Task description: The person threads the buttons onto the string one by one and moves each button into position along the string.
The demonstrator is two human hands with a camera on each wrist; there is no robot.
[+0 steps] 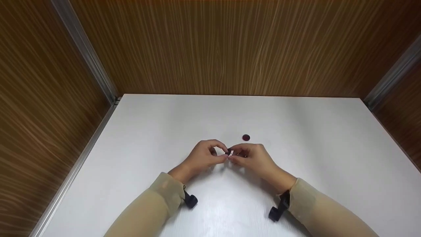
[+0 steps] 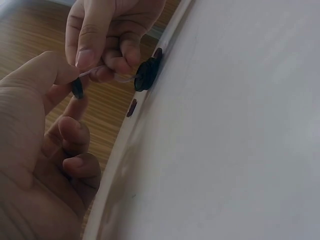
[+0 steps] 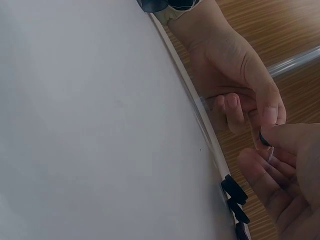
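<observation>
Small dark ring [image 1: 228, 152], largely hidden by fingertips and hard to identify, pinched between left hand [image 1: 205, 155] and right hand [image 1: 251, 157] above white table [image 1: 296, 131], near dark disc [image 1: 246, 137].

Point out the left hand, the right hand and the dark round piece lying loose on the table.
left hand [image 1: 205, 156]: head view, back of the hand.
right hand [image 1: 253, 158]: head view, back of the hand.
dark round piece [image 1: 246, 137]: head view, its top face.

Soft, even overhead light, faint shadows beneath the hands; wrist views dimmer and blurred up close, edges curved.
</observation>
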